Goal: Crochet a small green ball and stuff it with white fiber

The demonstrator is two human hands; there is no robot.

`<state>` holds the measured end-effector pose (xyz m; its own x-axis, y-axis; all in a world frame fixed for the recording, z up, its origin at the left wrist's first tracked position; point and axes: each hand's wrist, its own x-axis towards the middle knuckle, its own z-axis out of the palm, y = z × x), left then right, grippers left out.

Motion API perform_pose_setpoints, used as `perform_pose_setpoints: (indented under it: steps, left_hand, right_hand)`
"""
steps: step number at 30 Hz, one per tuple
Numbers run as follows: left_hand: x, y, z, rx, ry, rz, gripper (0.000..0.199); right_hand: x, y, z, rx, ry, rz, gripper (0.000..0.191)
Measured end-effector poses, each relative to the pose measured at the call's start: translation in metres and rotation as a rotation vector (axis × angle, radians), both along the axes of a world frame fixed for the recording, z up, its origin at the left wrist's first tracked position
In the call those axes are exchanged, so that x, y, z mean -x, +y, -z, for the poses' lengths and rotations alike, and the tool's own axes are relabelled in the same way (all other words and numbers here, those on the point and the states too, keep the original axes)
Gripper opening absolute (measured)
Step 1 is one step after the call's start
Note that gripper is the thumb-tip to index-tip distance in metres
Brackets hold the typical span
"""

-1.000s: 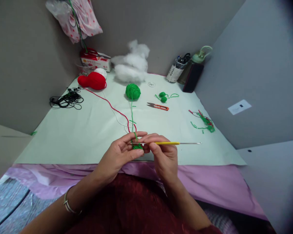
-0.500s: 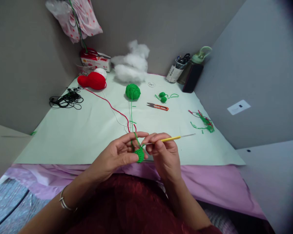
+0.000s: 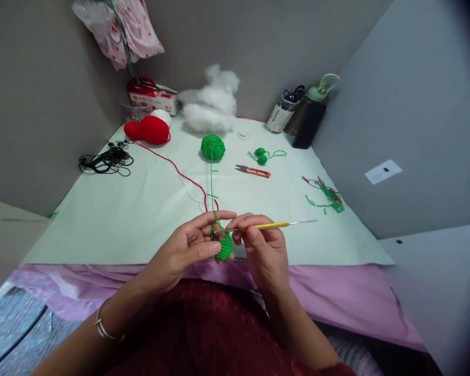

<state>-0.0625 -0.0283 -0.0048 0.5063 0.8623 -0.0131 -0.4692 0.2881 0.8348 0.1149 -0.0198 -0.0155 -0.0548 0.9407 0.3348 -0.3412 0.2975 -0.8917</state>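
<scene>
"While the left hand (image 3: 186, 248) is under review, what is its condition?"

"Half curled. The thumb presses the small green crocheted piece (image 3: 224, 247) against the fingers behind it; the forefinger is stretched out, the yarn (image 3: 211, 180) passing over it."

"And the right hand (image 3: 265, 248)?"

"Closed in a pencil-like grip on the yellow-handled hook (image 3: 273, 225), which lies nearly level, its working end just above the piece."

"Where is the piece?"

"Held up between the two hands, near the front edge of the table (image 3: 160, 219). The yarn runs back to the green ball (image 3: 213, 148)."

"Which step is in hand?"

"Judged to be a stitch at the piece's upper edge. Whether the hook's tip has caught the yarn cannot be made out at this size."

"What does the next move call for?"

"By estimate, steady tension at the left forefinger, the tip turned under the yarn, and a light draw without splitting it. The snips (image 3: 256, 171) lie well apart, untouched."
</scene>
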Motion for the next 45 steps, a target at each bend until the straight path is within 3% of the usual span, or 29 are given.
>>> perform_pose_setpoints:
  steps: [5, 11, 19, 28, 45]
  left_hand:
    - [-0.005, 0.002, 0.000, 0.162, -0.104, -0.037, 0.025]
    - [-0.007, 0.004, -0.001, 0.260, -0.142, -0.067, 0.015]
    - [-0.005, 0.003, -0.002, 0.272, -0.132, -0.082, 0.018]
    - [-0.005, 0.003, -0.003, 0.253, -0.128, -0.071, 0.016]
    - [-0.004, 0.003, -0.002, 0.191, -0.080, -0.066, 0.020]
  right_hand:
    - [-0.001, -0.004, 0.000, -0.077, -0.122, 0.206, 0.017]
    - [-0.003, -0.007, -0.003, -0.097, -0.126, 0.307, 0.018]
    - [-0.004, -0.011, -0.006, -0.168, -0.151, 0.257, 0.017]
    - [-0.005, -0.009, -0.003, -0.140, -0.146, 0.243, 0.018]
    - [-0.005, -0.014, -0.005, -0.316, -0.326, 0.323, 0.023]
